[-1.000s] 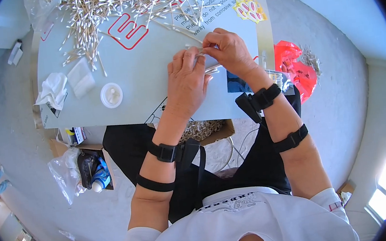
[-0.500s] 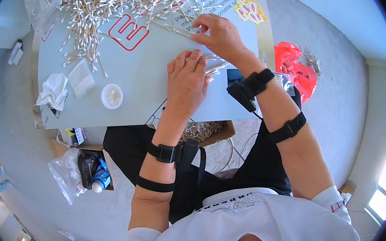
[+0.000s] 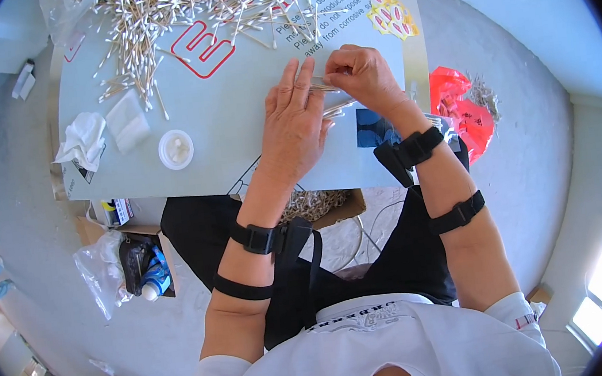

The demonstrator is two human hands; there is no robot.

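Observation:
My left hand [image 3: 292,119] lies palm down on the pale tabletop [image 3: 227,115], its fingers stretched forward over a small row of cotton swabs [image 3: 337,110]. White tips and thin sticks poke out to the right, between its index finger and thumb. Close against those fingertips, my right hand [image 3: 366,78] is closed in a pinch on a cotton swab [image 3: 321,87]; its fingers partly hide the stick. A large loose heap of cotton swabs [image 3: 145,28] covers the far left and middle of the table, with a few stray ones nearer me.
Left of my hands are a round white tub [image 3: 176,150], a crumpled tissue [image 3: 81,143] and a folded white pad [image 3: 128,121]. Yellow stickers [image 3: 391,13] lie far right. A red plastic bag [image 3: 463,108] is beyond the right edge. Below the table stands a box of swabs [image 3: 317,204].
My right hand has come nearer, from the stray swabs beyond to beside my left fingertips. The left fingers have straightened forward; the left forearm stays in place.

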